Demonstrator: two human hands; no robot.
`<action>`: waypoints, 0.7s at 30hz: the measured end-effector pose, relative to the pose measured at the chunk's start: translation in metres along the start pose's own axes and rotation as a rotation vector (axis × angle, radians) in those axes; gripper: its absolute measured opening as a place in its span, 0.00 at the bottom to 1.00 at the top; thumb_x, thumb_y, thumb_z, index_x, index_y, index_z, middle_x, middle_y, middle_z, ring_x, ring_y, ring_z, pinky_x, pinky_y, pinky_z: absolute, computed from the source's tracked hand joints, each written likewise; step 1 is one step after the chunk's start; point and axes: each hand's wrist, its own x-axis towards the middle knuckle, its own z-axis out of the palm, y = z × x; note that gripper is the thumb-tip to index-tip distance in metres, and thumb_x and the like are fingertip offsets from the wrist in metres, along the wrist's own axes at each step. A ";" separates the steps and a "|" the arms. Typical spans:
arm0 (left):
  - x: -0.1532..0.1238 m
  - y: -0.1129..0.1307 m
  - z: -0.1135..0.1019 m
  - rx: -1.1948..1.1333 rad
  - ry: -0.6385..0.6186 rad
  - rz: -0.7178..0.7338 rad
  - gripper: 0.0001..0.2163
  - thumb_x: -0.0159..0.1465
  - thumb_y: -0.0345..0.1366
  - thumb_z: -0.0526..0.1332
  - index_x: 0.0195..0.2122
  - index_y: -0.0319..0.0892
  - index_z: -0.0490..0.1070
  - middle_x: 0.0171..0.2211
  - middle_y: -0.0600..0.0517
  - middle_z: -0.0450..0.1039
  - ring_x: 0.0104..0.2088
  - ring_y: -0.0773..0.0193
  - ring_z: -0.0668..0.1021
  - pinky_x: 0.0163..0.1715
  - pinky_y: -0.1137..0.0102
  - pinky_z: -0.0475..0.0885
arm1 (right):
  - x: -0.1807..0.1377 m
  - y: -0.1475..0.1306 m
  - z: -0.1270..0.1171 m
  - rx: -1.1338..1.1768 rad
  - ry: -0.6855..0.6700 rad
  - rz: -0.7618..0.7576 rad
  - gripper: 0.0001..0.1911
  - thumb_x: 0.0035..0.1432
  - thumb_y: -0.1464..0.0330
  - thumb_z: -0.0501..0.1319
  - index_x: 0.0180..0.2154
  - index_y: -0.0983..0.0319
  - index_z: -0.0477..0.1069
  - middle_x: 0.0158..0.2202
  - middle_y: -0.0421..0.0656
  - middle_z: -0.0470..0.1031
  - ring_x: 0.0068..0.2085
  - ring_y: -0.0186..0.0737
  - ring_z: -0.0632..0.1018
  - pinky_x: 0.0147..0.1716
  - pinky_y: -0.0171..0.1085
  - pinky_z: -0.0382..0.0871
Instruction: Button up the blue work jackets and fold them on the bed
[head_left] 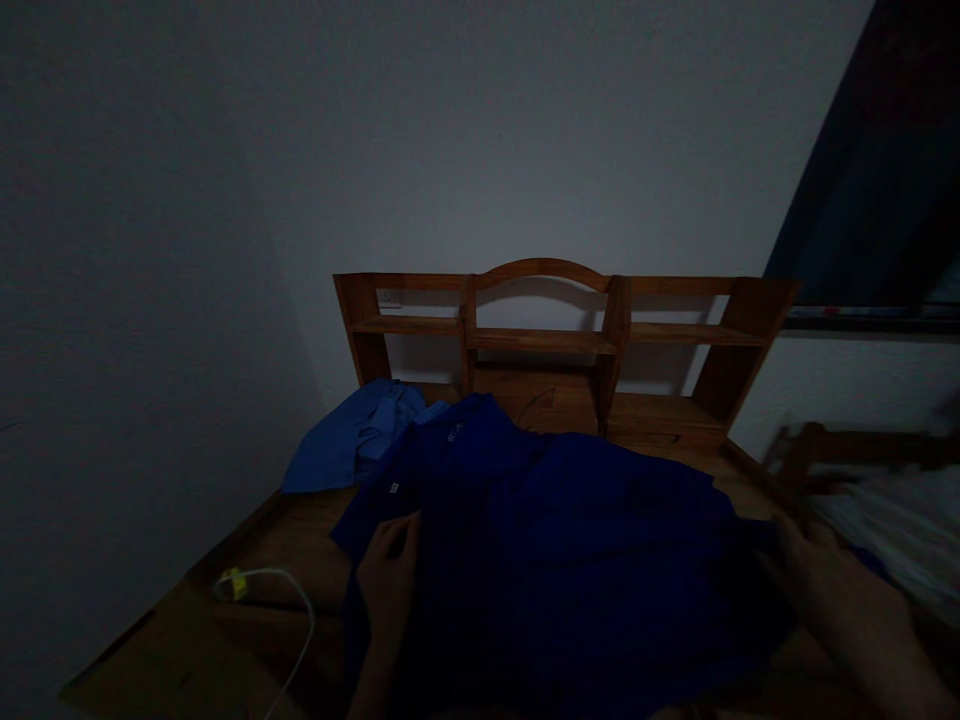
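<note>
Head view: light-blue cloth (337, 445) lies beside shirt (555, 520).

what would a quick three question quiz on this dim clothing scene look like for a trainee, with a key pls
1. Where does the lighter blue cloth lie relative to the dark blue garment? A: nearer the camera; B: off its right end; C: beyond its left part.
2. True or false: a pale cable lies to the left of the garment.
3. Which is nearer the small white marks on the garment: the left hand or the right hand?

Key: 1 C; 2 true; 3 left hand.
</note>
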 end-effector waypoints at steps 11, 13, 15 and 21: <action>0.006 -0.017 -0.002 -0.123 -0.094 -0.142 0.15 0.58 0.47 0.58 0.35 0.41 0.74 0.38 0.50 0.74 0.41 0.59 0.75 0.41 0.68 0.67 | -0.004 -0.267 0.071 0.823 -0.668 -0.274 0.17 0.57 0.57 0.55 0.37 0.64 0.71 0.35 0.49 0.75 0.39 0.42 0.76 0.39 0.36 0.65; 0.007 -0.015 -0.005 -0.143 -0.091 -0.176 0.15 0.58 0.47 0.59 0.35 0.41 0.74 0.38 0.51 0.74 0.41 0.59 0.75 0.43 0.68 0.66 | 0.002 -0.281 0.100 0.943 -0.840 -0.164 0.14 0.56 0.61 0.56 0.26 0.65 0.67 0.22 0.45 0.72 0.26 0.38 0.75 0.30 0.34 0.66; 0.007 -0.009 -0.008 -0.165 -0.073 -0.189 0.15 0.57 0.47 0.59 0.35 0.41 0.74 0.37 0.50 0.74 0.41 0.59 0.75 0.43 0.68 0.67 | 0.009 -0.287 0.120 1.012 -0.965 -0.104 0.15 0.57 0.62 0.55 0.22 0.64 0.61 0.14 0.40 0.65 0.17 0.34 0.69 0.21 0.32 0.63; -0.001 0.005 -0.024 -0.204 0.069 -0.162 0.16 0.59 0.47 0.57 0.34 0.39 0.73 0.37 0.49 0.73 0.40 0.59 0.75 0.42 0.66 0.69 | 0.029 -0.276 0.120 1.241 -0.987 0.044 0.16 0.59 0.59 0.55 0.26 0.63 0.57 0.18 0.38 0.66 0.24 0.32 0.75 0.29 0.31 0.72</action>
